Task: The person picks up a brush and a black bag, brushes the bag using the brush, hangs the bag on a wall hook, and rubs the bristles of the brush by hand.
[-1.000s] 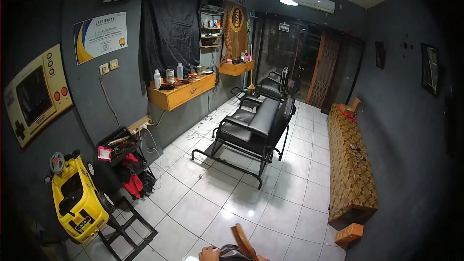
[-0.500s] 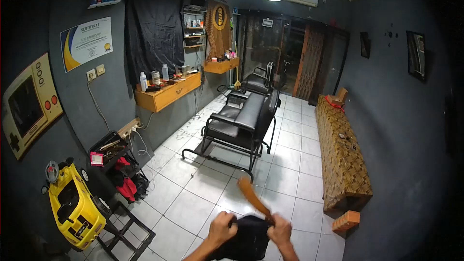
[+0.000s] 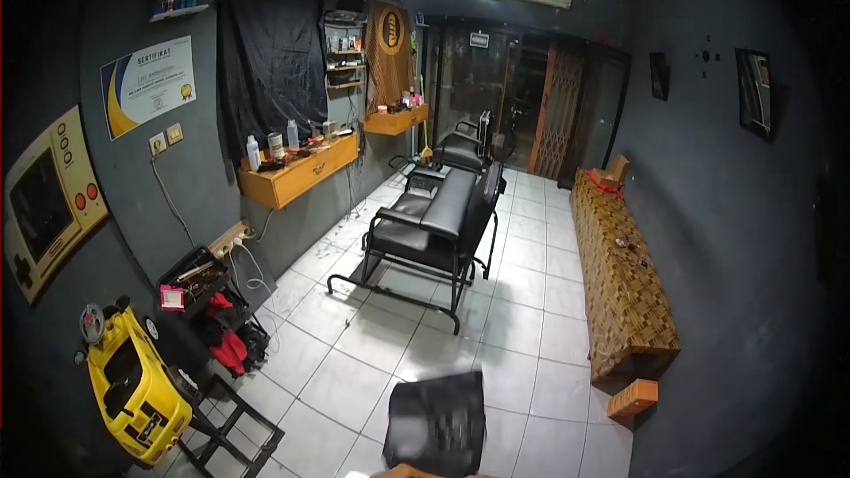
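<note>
A black, roughly square thing [image 3: 436, 425] with a creased, slightly shiny face shows at the bottom centre, above the tiled floor. Its kind is unclear, and whether it is held or rests on something cannot be seen. Below it, an orange-brown sliver [image 3: 416, 473] crosses the bottom edge of the view. It is cut off, so I cannot tell what it belongs to. Neither my left hand nor my right hand can be made out.
A black barber chair [image 3: 425, 235] stands ahead on white tiles [image 3: 359, 358]. Along the right wall runs a low, pattern-covered bench [image 3: 624, 270], with an orange brick [image 3: 633, 398] at its near end. At left are a yellow toy car [image 3: 142, 389], a black frame [image 3: 235, 425] and a tool cart [image 3: 190, 279].
Both hands have dropped out of view; earlier they were closed beside the black thing, the right on a curved brown strip. The black thing's face now shows more squarely, and the view has shifted slightly.
</note>
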Action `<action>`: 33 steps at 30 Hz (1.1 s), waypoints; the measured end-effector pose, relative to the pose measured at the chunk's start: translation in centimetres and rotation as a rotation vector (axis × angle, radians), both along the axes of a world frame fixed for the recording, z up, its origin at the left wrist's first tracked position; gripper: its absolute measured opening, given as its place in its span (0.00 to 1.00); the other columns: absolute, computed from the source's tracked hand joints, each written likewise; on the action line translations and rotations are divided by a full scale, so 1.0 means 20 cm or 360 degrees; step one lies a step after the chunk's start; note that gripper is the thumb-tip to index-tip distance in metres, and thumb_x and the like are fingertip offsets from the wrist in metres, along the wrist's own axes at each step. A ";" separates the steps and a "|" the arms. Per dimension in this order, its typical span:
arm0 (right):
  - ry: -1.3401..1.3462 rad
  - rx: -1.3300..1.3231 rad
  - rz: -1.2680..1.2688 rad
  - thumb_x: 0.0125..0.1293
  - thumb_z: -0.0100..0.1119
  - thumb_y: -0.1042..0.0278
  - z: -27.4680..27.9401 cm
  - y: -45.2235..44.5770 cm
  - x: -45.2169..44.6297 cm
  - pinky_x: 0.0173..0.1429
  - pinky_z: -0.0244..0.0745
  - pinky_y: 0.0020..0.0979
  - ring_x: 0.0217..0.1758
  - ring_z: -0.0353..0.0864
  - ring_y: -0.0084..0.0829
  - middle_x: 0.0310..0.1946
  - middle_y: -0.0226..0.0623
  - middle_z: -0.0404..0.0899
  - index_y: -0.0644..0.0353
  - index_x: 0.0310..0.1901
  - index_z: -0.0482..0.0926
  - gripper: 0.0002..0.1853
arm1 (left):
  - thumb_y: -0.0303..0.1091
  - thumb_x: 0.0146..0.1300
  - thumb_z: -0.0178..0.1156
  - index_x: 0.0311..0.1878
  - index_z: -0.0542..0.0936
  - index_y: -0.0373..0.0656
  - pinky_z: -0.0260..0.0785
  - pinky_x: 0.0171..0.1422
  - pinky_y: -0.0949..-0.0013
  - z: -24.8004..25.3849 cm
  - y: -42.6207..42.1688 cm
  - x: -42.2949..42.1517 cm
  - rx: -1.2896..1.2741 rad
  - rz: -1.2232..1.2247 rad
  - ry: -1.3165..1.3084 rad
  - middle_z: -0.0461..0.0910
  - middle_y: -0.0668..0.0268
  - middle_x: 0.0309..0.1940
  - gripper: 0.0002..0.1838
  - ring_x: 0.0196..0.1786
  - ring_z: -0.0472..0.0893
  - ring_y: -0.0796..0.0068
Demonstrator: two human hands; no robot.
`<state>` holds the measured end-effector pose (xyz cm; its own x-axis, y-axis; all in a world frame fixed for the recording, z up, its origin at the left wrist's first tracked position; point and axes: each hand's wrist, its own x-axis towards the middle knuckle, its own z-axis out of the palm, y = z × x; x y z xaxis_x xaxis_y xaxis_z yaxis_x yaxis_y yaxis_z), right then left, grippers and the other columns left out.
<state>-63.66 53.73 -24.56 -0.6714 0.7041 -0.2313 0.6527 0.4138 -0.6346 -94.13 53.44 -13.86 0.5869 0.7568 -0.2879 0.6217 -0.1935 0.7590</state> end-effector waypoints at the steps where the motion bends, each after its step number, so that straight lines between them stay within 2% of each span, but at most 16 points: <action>1: -0.0325 -0.0227 -0.0011 0.46 0.52 0.70 0.67 0.03 -0.13 0.43 0.71 0.47 0.39 0.77 0.51 0.32 0.53 0.78 0.58 0.41 0.76 0.16 | 0.28 0.44 0.57 0.38 0.79 0.40 0.70 0.45 0.56 0.04 -0.02 0.01 0.0096 0.0114 -0.0003 0.76 0.48 0.31 0.15 0.37 0.76 0.48; 6: -0.0166 -0.0116 -0.0781 0.49 0.55 0.66 0.91 0.10 -0.24 0.44 0.72 0.44 0.39 0.76 0.52 0.35 0.52 0.78 0.60 0.41 0.76 0.16 | 0.34 0.41 0.61 0.38 0.81 0.39 0.70 0.49 0.58 0.28 -0.07 0.16 0.0114 0.0593 0.0233 0.77 0.42 0.37 0.17 0.41 0.78 0.49; 7: -0.0176 0.0043 -0.0876 0.49 0.53 0.67 0.88 0.14 -0.24 0.44 0.72 0.47 0.37 0.77 0.53 0.31 0.53 0.78 0.57 0.39 0.77 0.13 | 0.26 0.47 0.52 0.34 0.78 0.42 0.70 0.43 0.55 0.19 -0.02 0.11 0.0439 0.0365 0.0173 0.75 0.52 0.31 0.10 0.36 0.75 0.49; 12: 0.0168 0.0641 -0.1158 0.42 0.47 0.80 1.38 0.40 -0.30 0.33 0.71 0.48 0.26 0.76 0.55 0.18 0.51 0.75 0.59 0.30 0.74 0.10 | 0.20 0.42 0.50 0.37 0.76 0.35 0.69 0.50 0.62 0.81 0.28 0.19 0.1163 0.0780 -0.0312 0.76 0.52 0.39 0.15 0.44 0.75 0.51; 15: 0.0974 0.1316 -0.1266 0.40 0.42 0.85 1.74 0.49 -0.33 0.27 0.69 0.29 0.22 0.76 0.29 0.21 0.39 0.76 0.66 0.27 0.70 0.10 | 0.14 0.40 0.51 0.39 0.78 0.37 0.69 0.47 0.65 1.39 0.34 0.25 0.1398 0.0955 -0.0690 0.77 0.58 0.38 0.19 0.42 0.76 0.58; 16: 0.1106 0.1232 -0.1584 0.43 0.45 0.84 1.88 0.44 -0.37 0.33 0.68 0.26 0.28 0.73 0.23 0.28 0.40 0.76 0.68 0.29 0.69 0.08 | 0.13 0.39 0.51 0.41 0.79 0.39 0.69 0.46 0.66 1.55 0.31 0.25 0.1494 0.0932 -0.0711 0.77 0.62 0.39 0.22 0.41 0.75 0.62; 17: 0.1426 0.1496 -0.1317 0.48 0.50 0.84 2.00 0.48 -0.40 0.49 0.67 0.36 0.42 0.74 0.42 0.42 0.57 0.72 0.70 0.35 0.70 0.10 | 0.13 0.38 0.51 0.42 0.80 0.40 0.70 0.46 0.67 1.62 0.29 0.26 0.1634 0.0896 -0.0724 0.77 0.62 0.40 0.24 0.42 0.75 0.63; 19: 0.1545 0.1453 -0.1485 0.51 0.54 0.79 2.02 0.49 -0.41 0.59 0.62 0.39 0.53 0.70 0.47 0.46 0.52 0.73 0.70 0.41 0.70 0.13 | 0.13 0.35 0.52 0.44 0.81 0.43 0.70 0.47 0.68 1.68 0.24 0.26 0.1834 0.0814 -0.0677 0.76 0.64 0.43 0.27 0.44 0.73 0.65; 20: 0.1762 0.1447 -0.1578 0.52 0.54 0.79 2.08 0.50 -0.47 0.59 0.62 0.39 0.54 0.70 0.48 0.46 0.50 0.73 0.70 0.41 0.71 0.13 | 0.14 0.38 0.53 0.45 0.81 0.44 0.70 0.50 0.68 1.66 0.23 0.26 0.1837 0.0765 -0.0611 0.76 0.64 0.46 0.27 0.47 0.73 0.64; 24: 0.0333 0.0799 -0.1050 0.54 0.52 0.75 1.40 0.47 -0.26 0.53 0.69 0.36 0.47 0.76 0.42 0.39 0.48 0.77 0.62 0.43 0.75 0.14 | 0.18 0.49 0.49 0.48 0.78 0.41 0.67 0.54 0.65 1.07 0.24 0.19 0.1299 0.0546 -0.0179 0.77 0.60 0.46 0.21 0.48 0.74 0.61; 26: -0.0448 -0.0027 -0.0674 0.50 0.54 0.72 1.15 0.31 -0.24 0.47 0.72 0.36 0.43 0.77 0.44 0.36 0.48 0.78 0.59 0.38 0.76 0.11 | 0.20 0.41 0.54 0.48 0.79 0.46 0.68 0.55 0.62 0.35 0.17 0.07 0.0090 0.0097 0.0571 0.78 0.53 0.45 0.25 0.50 0.75 0.54; 28: -0.0486 -0.0105 0.0308 0.47 0.57 0.65 0.51 0.16 -0.08 0.46 0.72 0.42 0.43 0.78 0.48 0.32 0.49 0.79 0.57 0.39 0.78 0.16 | 0.26 0.44 0.53 0.46 0.80 0.46 0.69 0.52 0.61 -0.74 0.04 -0.08 -0.0399 -0.0361 -0.0094 0.79 0.51 0.39 0.21 0.46 0.77 0.53; 29: -0.0445 -0.0273 0.0088 0.47 0.57 0.64 0.55 0.13 -0.10 0.45 0.72 0.42 0.42 0.78 0.48 0.33 0.50 0.79 0.56 0.39 0.79 0.15 | 0.26 0.44 0.53 0.46 0.80 0.46 0.69 0.52 0.61 -0.54 -0.13 0.05 -0.0370 -0.0344 -0.0094 0.79 0.51 0.39 0.21 0.46 0.77 0.53; 30: -0.0406 -0.0459 -0.0135 0.46 0.56 0.63 0.56 0.06 -0.09 0.45 0.72 0.42 0.40 0.78 0.48 0.33 0.50 0.79 0.55 0.38 0.79 0.15 | 0.29 0.45 0.51 0.44 0.80 0.44 0.69 0.51 0.60 0.12 -0.09 0.03 -0.0530 -0.0068 0.0136 0.79 0.51 0.39 0.19 0.45 0.78 0.52; 31: -0.0269 -0.0331 -0.0042 0.47 0.54 0.63 0.31 0.09 -0.03 0.44 0.72 0.42 0.39 0.78 0.49 0.33 0.50 0.79 0.57 0.37 0.78 0.14 | 0.31 0.45 0.51 0.45 0.79 0.42 0.70 0.50 0.60 0.23 -0.08 0.03 -0.0378 -0.0081 0.0167 0.79 0.50 0.38 0.21 0.44 0.79 0.52; 33: -0.0248 -0.0406 -0.0342 0.47 0.53 0.65 0.61 0.09 -0.09 0.42 0.72 0.40 0.36 0.79 0.46 0.29 0.48 0.79 0.58 0.34 0.78 0.12 | 0.28 0.43 0.48 0.45 0.79 0.43 0.71 0.49 0.59 0.23 -0.09 0.01 -0.0221 0.0083 0.0129 0.79 0.48 0.37 0.22 0.41 0.79 0.51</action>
